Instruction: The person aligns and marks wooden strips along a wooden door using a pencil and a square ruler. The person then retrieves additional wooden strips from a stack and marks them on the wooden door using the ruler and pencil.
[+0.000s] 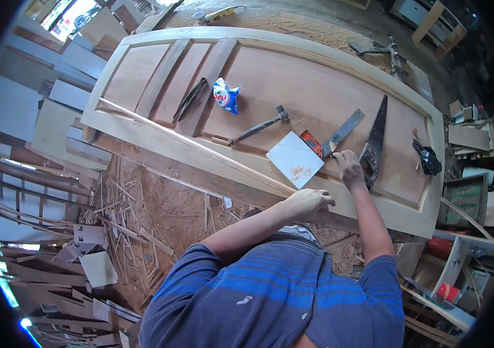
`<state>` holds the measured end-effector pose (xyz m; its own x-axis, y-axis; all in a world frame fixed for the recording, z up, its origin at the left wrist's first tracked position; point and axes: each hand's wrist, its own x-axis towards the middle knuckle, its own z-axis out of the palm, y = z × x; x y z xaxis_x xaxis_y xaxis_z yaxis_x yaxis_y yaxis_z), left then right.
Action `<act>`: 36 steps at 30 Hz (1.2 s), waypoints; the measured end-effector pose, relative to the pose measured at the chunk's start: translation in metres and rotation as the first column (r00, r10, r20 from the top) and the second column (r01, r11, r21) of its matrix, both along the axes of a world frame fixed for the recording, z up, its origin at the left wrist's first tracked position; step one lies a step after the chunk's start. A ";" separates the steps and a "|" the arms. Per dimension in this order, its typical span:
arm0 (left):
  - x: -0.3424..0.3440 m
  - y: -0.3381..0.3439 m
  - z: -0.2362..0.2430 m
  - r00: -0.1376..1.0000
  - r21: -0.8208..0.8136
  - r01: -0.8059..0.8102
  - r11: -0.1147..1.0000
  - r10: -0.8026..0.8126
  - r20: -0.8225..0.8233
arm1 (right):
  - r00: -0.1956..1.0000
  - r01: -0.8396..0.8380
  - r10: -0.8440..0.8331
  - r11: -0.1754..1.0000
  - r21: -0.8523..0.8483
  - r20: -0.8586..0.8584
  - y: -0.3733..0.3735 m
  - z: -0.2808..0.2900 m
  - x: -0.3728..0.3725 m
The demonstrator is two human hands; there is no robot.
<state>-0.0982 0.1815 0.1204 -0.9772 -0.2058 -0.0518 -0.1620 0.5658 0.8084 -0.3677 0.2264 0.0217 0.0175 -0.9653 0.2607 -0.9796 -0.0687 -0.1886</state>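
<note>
A long thin wooden strip [200, 149] slants along the near edge of a panelled wooden door [125, 129], which lies flat. Its right end runs under my left hand [309, 201], whose fingers curl round it, partly hidden. My right hand [350, 170] is bent over the door's near rail, fingertips pinched together beside a try square [344, 132]; what they hold, if anything, is hidden. Just right of that hand lies a handsaw [376, 139]. A white square tile-like piece [295, 160] and an orange-red item [311, 142] lie left of it.
On the door lie a hammer [258, 125], a blue-and-white packet [226, 95], dark slender tools [190, 100] and a black bundle [427, 158]. A clamp-like metal tool [396, 58] stands beyond the far edge. Wood offcuts [134, 232] litter the sawdust-covered floor; boards [55, 127] lean at left.
</note>
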 end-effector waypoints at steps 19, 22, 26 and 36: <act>0.041 -0.062 -0.019 0.988 -0.227 -0.117 0.967 0.136 0.067 | 0.012 0.280 -0.487 0.840 0.464 0.873 0.136 0.031 0.105; 0.088 -0.113 -0.036 0.977 -0.323 -0.127 0.938 0.176 0.125 | -0.104 0.413 -0.490 0.770 0.486 0.865 0.170 0.028 0.091; 0.146 -0.163 -0.050 0.958 -0.360 -0.192 0.913 0.255 0.134 | -0.052 0.493 -0.582 0.692 0.528 0.812 0.233 0.001 0.071; 0.112 -0.106 -0.078 0.974 -0.363 -0.213 0.907 0.228 -0.001 | -0.257 0.879 -0.503 0.233 0.416 0.825 0.259 -0.020 0.026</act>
<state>0.0133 0.0755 0.0426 -0.9035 -0.4278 0.0270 -0.3445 0.7623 0.5479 -0.3414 0.4853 0.0016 -0.9577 -0.0166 -0.2872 0.2671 0.3197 -0.9091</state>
